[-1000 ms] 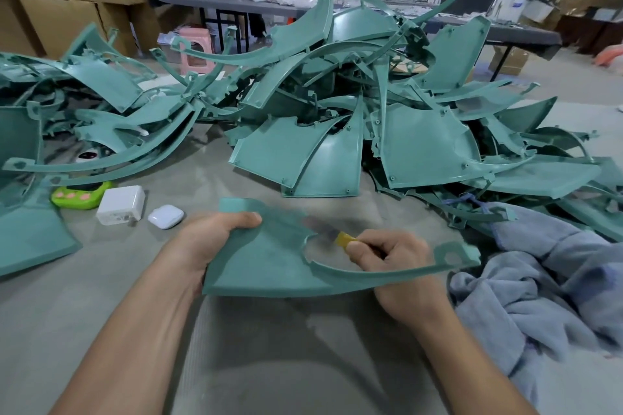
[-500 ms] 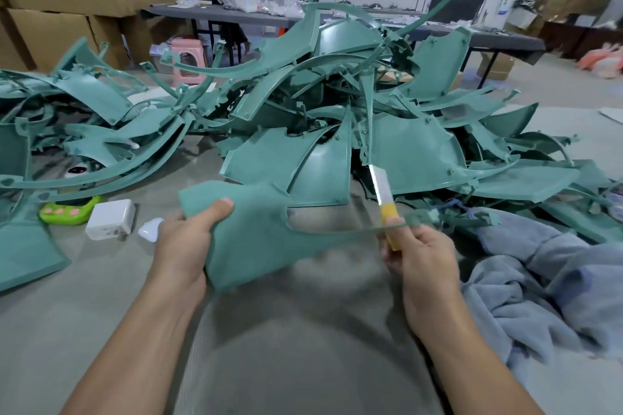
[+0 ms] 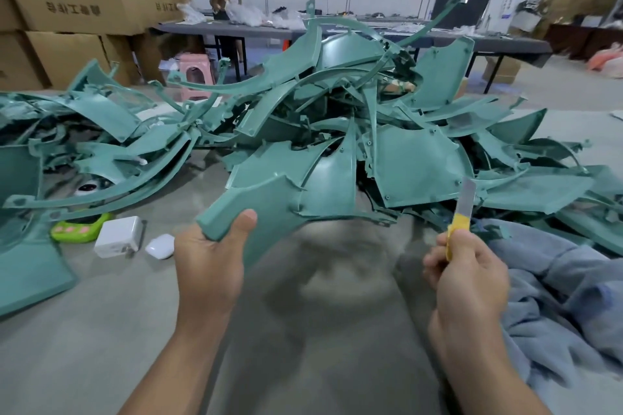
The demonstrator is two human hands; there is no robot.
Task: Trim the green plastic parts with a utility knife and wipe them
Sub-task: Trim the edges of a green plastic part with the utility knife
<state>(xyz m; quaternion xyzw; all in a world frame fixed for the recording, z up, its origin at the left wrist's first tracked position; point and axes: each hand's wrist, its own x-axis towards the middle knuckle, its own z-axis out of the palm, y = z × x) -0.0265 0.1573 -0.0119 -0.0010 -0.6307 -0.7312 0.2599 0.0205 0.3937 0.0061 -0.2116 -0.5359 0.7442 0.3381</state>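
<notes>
My left hand grips a curved green plastic part by its near corner and holds it raised and tilted above the grey table. Its thin arm reaches right toward the pile. My right hand is closed around a yellow utility knife, blade extended and pointing up, a little right of the part and not touching it. A big heap of green plastic parts lies just behind. A blue-grey cloth is crumpled at the right.
A white charger block, a white earbud case and a lime-green gadget sit at the left. More green parts lie along the left edge. Cardboard boxes, a pink stool and a person at a long table stand behind.
My left hand lifted the green part off the table and tilted it up toward the pile. My right hand drew the knife out of the cutout and moved right, blade now upright.
</notes>
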